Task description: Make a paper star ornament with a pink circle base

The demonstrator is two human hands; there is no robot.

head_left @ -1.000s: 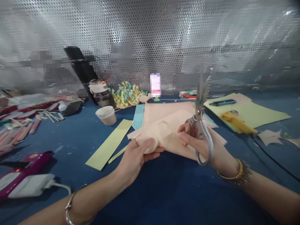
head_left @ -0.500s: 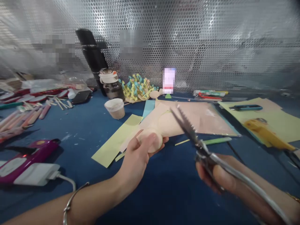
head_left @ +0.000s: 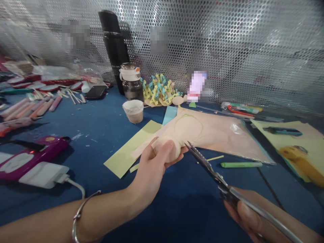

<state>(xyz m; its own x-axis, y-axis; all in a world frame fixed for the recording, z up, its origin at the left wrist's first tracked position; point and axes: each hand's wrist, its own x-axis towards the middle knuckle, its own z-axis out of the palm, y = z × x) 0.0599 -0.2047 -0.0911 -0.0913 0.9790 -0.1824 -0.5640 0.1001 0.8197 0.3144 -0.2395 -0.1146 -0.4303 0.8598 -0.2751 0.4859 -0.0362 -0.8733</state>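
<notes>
My left hand [head_left: 154, 158] is closed on a sheet of peach paper [head_left: 188, 128], with the thumb on a pale round piece [head_left: 172, 148] at its near end. A green outlined circle is drawn on the sheet beyond the fingers. Metal scissors [head_left: 210, 168] are in my right hand [head_left: 245, 209], their blades slightly apart. The blade tips point up and left, close to my left fingertips and the sheet's near edge. Whether they touch the paper I cannot tell. A yellow-green paper strip [head_left: 129, 152] lies beside my left hand.
Behind stand a paper cup [head_left: 134, 113], a dark jar [head_left: 133, 86] and a pile of coloured paper bits [head_left: 160, 91]. A green marker [head_left: 241, 165] lies to the right, near a utility knife [head_left: 282, 131]. At left lies a purple device [head_left: 48, 152] with a white charger.
My right hand has lowered the scissors, and their tips are closer to my left hand and less spread. The view has shifted; the left hand keeps its hold on the paper.
</notes>
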